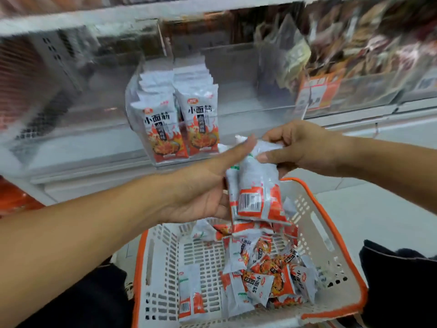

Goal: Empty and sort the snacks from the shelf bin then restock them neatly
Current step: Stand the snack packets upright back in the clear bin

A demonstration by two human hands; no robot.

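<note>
A small stack of white-and-orange snack packets [256, 197] hangs above the basket, barcode side facing me. My left hand [203, 185] holds the stack from the left with its fingers round the back and the thumb stretched along the top. My right hand [300, 145] pinches the stack's upper end. Two upright rows of the same packets [179, 119] stand at the left of the clear shelf bin [248, 74]. Several loose packets [262, 263] lie in the white basket with orange rim [331, 235] below my hands.
The bin's right part holds no packets. A neighbouring clear bin [369, 58] on the right is full of darker snack bags and carries an orange price tag [316, 91]. A white shelf edge [94, 166] runs below the bin. Dark clothing shows at both lower corners.
</note>
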